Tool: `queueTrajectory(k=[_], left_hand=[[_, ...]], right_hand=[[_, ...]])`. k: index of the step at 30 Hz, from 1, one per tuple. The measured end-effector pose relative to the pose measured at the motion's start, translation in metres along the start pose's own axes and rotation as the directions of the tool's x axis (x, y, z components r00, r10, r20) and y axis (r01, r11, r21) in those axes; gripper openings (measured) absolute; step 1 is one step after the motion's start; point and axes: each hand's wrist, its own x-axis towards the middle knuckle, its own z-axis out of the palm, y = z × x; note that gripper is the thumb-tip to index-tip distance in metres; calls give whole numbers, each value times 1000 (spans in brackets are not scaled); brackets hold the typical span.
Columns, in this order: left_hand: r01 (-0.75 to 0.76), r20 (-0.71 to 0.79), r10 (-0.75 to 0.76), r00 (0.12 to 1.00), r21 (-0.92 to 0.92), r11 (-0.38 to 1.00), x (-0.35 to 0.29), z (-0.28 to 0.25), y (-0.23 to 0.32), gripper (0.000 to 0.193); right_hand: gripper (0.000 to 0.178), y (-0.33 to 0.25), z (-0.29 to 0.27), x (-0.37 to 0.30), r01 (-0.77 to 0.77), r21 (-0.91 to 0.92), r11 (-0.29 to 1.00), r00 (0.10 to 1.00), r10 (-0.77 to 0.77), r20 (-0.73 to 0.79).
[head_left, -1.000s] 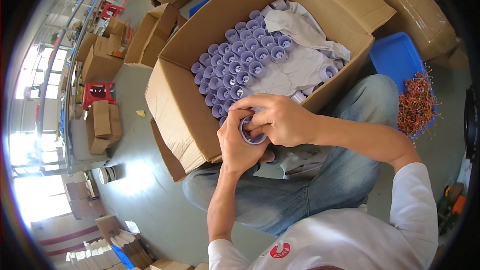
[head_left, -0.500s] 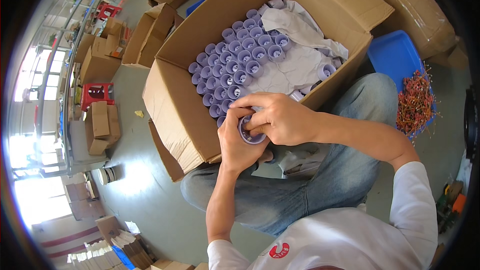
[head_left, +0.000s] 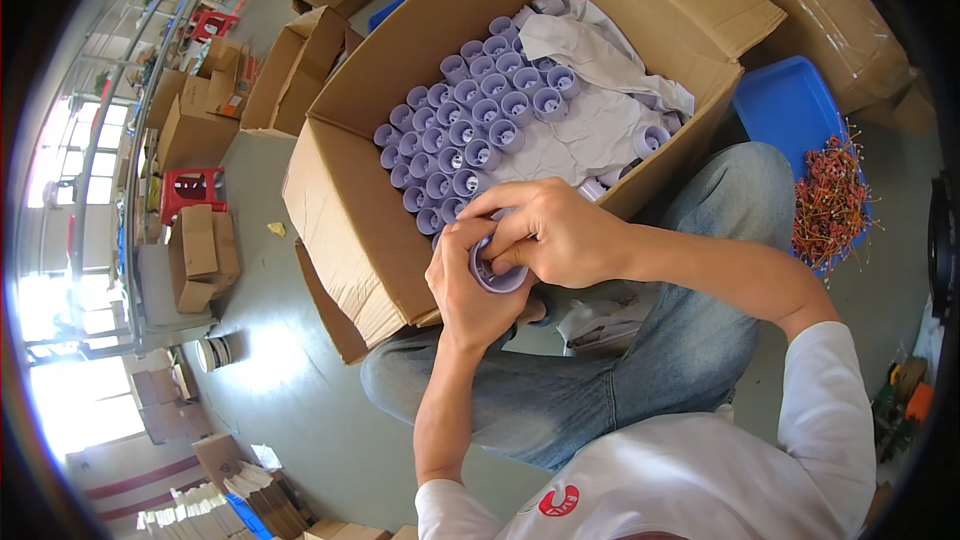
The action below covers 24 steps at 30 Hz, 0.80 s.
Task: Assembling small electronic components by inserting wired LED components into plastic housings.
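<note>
A lavender plastic cup (head_left: 503, 285) is held over my lap, its open top facing up. My left hand (head_left: 463, 285) is wrapped round the side of this cup. From the right, my right hand (head_left: 575, 240) reaches over the rim, with thumb and fingertips bent together inside the cup. Whatever those fingertips grip is hidden. Just beyond my hands stands a large open cardboard box (head_left: 345, 225). Rows of similar lavender cups (head_left: 465, 130) fill its left side, small metallic parts showing inside several. Crumpled white paper (head_left: 590, 135) covers the box's right part.
To my right lies a blue tray (head_left: 785, 105) with a pile of red and yellow wired parts (head_left: 832, 200). Another carton (head_left: 835, 30) stands behind it. More cartons (head_left: 300, 70) and a red stool (head_left: 192, 188) are on the floor at left.
My right fingertips have shifted slightly within the cup, and the cup sits a little further left in the picture. My left hand keeps its hold.
</note>
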Motion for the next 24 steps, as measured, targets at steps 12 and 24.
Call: queueTrajectory(k=[12,24], left_hand=[[127,118,-111,987,-138,982,4,1,5,47],[86,126,-63,990,-184,979,-2,0,-2,54]], right_hand=[[18,-4,-9,-5,-17,-54,998,999,18,28],[23,-19,-17,-5,-58,-51,997,990,64,123]])
